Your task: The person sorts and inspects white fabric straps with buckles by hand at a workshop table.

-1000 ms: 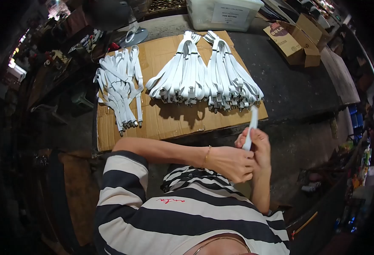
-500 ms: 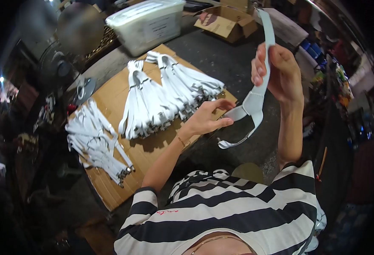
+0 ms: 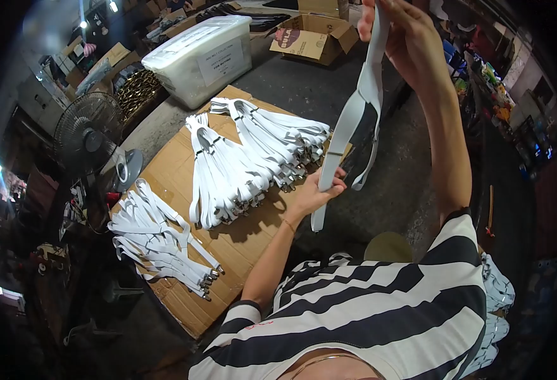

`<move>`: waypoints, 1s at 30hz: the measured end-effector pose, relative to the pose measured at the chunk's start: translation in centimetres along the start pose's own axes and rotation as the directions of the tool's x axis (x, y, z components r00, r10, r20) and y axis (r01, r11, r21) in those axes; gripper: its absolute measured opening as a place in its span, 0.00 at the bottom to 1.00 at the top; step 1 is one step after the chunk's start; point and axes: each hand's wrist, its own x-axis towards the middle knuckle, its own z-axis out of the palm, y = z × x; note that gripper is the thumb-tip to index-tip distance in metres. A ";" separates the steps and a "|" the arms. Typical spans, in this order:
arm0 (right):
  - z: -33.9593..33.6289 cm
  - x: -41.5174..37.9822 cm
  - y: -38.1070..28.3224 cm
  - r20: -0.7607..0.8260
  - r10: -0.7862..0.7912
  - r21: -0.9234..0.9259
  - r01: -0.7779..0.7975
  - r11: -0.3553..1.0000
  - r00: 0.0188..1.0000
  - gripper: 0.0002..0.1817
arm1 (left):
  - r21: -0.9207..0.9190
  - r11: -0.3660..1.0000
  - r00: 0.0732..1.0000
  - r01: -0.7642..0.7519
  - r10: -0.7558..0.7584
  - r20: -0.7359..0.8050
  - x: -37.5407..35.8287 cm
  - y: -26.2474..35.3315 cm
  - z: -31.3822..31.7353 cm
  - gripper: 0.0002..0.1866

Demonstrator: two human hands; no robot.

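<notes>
A pair of white suspenders (image 3: 352, 117) hangs stretched in front of me, its straps parting in a Y below a stitched joint. High up at the top edge, my right hand (image 3: 411, 39) is closed on the single upper strap, whose end is out of view. My left hand (image 3: 318, 194) pinches one lower strap near a small dark slider, with the strap's end below the fingers. The other lower strap dangles free to the right. Fanned bundles of white suspenders (image 3: 228, 174) with metal clips lie beside my left hand, and a looser pile of suspenders (image 3: 158, 237) lies further left.
The bundles rest on a cardboard sheet (image 3: 237, 269) over a dark table. Behind it stand a lidded plastic bin (image 3: 206, 69) and an open cardboard box (image 3: 313, 41). A fan (image 3: 88, 126) is at the left, and a round stool (image 3: 387, 247) sits near my body.
My right hand has risen, lifting the suspenders higher. My left hand, formerly loose beside a lower strap, now grips that strap and pulls it down straight. The view has shifted slightly.
</notes>
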 end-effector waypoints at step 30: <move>-7.8 21.3 4.6 -0.090 -0.098 -0.269 0.071 0.961 0.991 0.23 | -0.154 0.987 0.997 -0.051 0.041 -0.067 2.0 -1.6 1.5 0.11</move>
